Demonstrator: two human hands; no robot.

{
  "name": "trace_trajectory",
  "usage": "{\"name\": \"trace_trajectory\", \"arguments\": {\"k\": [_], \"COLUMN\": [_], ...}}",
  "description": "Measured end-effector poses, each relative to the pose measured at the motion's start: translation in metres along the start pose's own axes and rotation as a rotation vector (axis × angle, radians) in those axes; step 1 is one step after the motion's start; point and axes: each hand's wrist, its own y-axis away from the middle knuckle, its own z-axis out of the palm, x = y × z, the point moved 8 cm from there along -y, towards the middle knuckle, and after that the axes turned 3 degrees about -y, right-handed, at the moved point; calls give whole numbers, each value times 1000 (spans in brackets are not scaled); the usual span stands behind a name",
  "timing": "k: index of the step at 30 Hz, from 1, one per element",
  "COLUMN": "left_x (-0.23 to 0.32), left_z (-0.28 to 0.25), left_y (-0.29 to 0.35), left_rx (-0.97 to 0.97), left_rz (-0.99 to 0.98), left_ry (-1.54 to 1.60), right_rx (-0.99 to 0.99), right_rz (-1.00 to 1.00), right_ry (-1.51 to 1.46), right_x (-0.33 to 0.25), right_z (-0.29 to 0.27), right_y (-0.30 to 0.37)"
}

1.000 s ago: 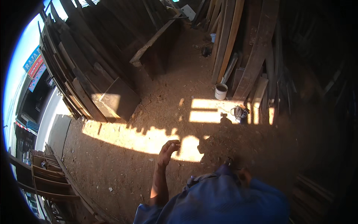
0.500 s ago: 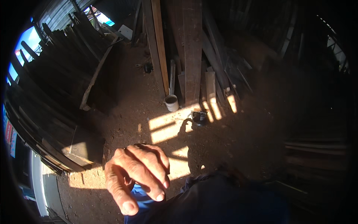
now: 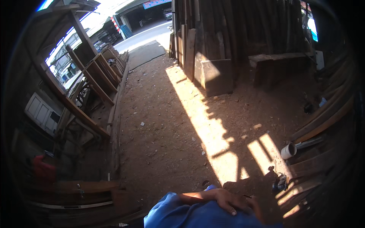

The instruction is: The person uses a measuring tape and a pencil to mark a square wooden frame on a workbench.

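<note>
Low in the view, in front of my blue shirt (image 3: 190,212), my two hands are close together. My left hand (image 3: 227,200) has its forearm coming in from the left, and its fingers lie loosely stretched with the thumb apart. Beside it, my right hand (image 3: 255,207) is in shadow, its fingers mostly hidden. A small dark thin shape shows between the hands; I cannot make out what it is. On the ground to the right sits a dark power tool (image 3: 280,182), with a white bucket (image 3: 289,151) tipped in view just beyond it.
Tall planks (image 3: 243,34) lean upright at the back, with a square panel (image 3: 216,78) before them. More boards (image 3: 323,121) lie along the right. Timber frames (image 3: 100,76) and a white panelled door (image 3: 40,110) line the left. A sunlit road (image 3: 152,32) passes beyond the dirt floor (image 3: 159,121).
The view has swung to the left, bringing the road and timber frames in. The hand that was raised close to the camera is now down by my body.
</note>
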Motion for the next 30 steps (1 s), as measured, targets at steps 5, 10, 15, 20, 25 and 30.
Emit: {"name": "trace_trajectory", "arguments": {"k": [5, 10, 15, 20, 25, 30], "left_x": [26, 10, 6, 11, -57, -96], "left_z": [-51, -89, -101, -68, 5, 22], "left_y": [79, 220, 352, 461, 591, 657], "left_rx": [318, 903, 1166, 1491, 1908, 2267], "left_rz": [-122, -686, -1213, -1404, -1424, -1570], "left_ry": [-149, -578, -512, -266, -251, 187], "right_rx": [-99, -200, -318, -509, -767, -675], "right_rz": [-195, -310, -505, -1002, -1010, -1033], "right_ry": [245, 399, 661, 1348, 1235, 1278], "right_x": [-169, -320, -434, -530, -635, -798], "right_z": [-11, 24, 64, 147, 238, 268], "right_y": [-66, -106, -154, -173, -193, -221]}}
